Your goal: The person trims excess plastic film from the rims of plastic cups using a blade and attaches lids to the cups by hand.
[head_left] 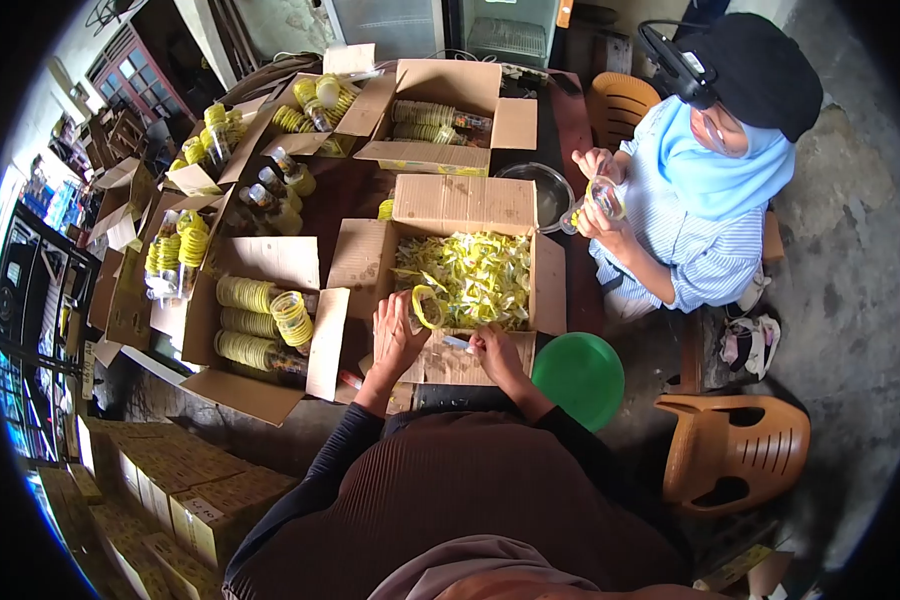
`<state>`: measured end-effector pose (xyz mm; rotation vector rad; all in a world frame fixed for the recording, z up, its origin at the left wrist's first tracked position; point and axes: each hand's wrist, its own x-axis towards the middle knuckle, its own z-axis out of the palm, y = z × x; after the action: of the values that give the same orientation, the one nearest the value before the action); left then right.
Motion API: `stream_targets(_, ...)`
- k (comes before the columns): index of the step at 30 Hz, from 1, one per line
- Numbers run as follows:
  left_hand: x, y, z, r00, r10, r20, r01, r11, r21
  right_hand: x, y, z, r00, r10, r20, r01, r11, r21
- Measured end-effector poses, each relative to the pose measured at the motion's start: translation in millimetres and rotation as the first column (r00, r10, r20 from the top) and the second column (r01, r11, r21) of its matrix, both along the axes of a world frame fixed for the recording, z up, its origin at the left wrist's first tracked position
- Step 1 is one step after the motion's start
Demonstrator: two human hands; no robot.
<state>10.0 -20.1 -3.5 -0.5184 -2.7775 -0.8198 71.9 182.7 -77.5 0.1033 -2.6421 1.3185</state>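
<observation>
My left hand (400,330) is closed round a clear plastic cup (427,308) with a yellow rim, tilted over the near edge of an open cardboard box. Yellow and white strips (465,275) fill that box (363,255). Just right of the cup, my right hand (498,355) grips a small pale blade-like tool (457,342) that points toward the cup. The tool and the cup are apart.
A co-worker (705,190) at the right holds another cup (606,197). A green round lid or tray (578,380) lies right of my hands. Boxes of stacked cups (245,335) stand left and behind. A metal bowl (553,197) and an orange chair (735,450) are at the right.
</observation>
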Motion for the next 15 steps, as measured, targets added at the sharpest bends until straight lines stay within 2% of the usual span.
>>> stream_targets(1, 0, -1, -2, 1.000, 0.013, 0.006, -0.013, 1.000, -0.015, 0, 1, 1, 0.997, -0.023, -0.071, 0.033, 0.990, 0.135)
stream_targets(2, 2, -1, -2, 1.000, 0.027, 0.008, -0.027, 1.000, -0.008, 0, 2, 8, 0.998, -0.009, -0.069, 0.018, 0.990, 0.142)
stream_targets(4, 4, 1, -4, 1.000, 0.017, -0.013, -0.017, 1.000, 0.020, -2, 8, 20, 0.982, -0.022, -0.186, 0.087, 0.933, 0.349)
stream_targets(5, 4, 3, -6, 1.000, 0.015, -0.017, -0.015, 1.000, 0.028, -5, 13, 13, 0.967, -0.020, -0.254, 0.126, 0.904, 0.408)
stream_targets(6, 5, 5, -7, 1.000, 0.019, -0.006, -0.019, 0.999, 0.034, -9, 14, 11, 0.970, -0.015, -0.244, 0.118, 0.902, 0.415)
stream_targets(7, 5, 6, -8, 1.000, 0.003, 0.003, -0.003, 0.999, 0.033, -14, 13, 9, 0.990, -0.065, -0.125, 0.088, 0.978, 0.190)
stream_targets(8, 5, 7, -9, 1.000, -0.014, 0.012, 0.014, 0.999, 0.031, -20, 12, 9, 0.996, -0.087, 0.007, 0.088, 0.995, -0.049)
stream_targets(9, 7, 9, -5, 0.999, -0.036, 0.008, 0.036, 0.998, 0.042, -23, 11, 17, 0.999, -0.016, 0.049, 0.027, 0.971, -0.236)
stream_targets(10, 10, 11, -4, 0.999, -0.033, 0.021, 0.032, 0.998, 0.046, -25, 6, 24, 0.989, -0.016, 0.145, 0.065, 0.937, -0.343)
stream_targets(12, 11, 16, -4, 0.996, -0.089, 0.003, 0.088, 0.995, 0.043, -27, -1, 39, 0.974, 0.088, 0.208, 0.026, 0.869, -0.494)
stream_targets(13, 12, 19, -6, 0.994, -0.102, -0.039, 0.104, 0.994, 0.042, -28, -1, 46, 0.973, 0.090, 0.214, 0.028, 0.870, -0.492)
stream_targets(14, 13, 21, -5, 0.994, -0.100, -0.035, 0.102, 0.994, 0.043, -29, 0, 53, 0.955, 0.106, 0.277, -0.035, 0.968, -0.249)
stream_targets(15, 14, 23, -1, 0.994, -0.103, -0.023, 0.104, 0.994, 0.045, -30, 0, 56, 0.935, 0.105, 0.339, -0.114, 0.993, 0.006)
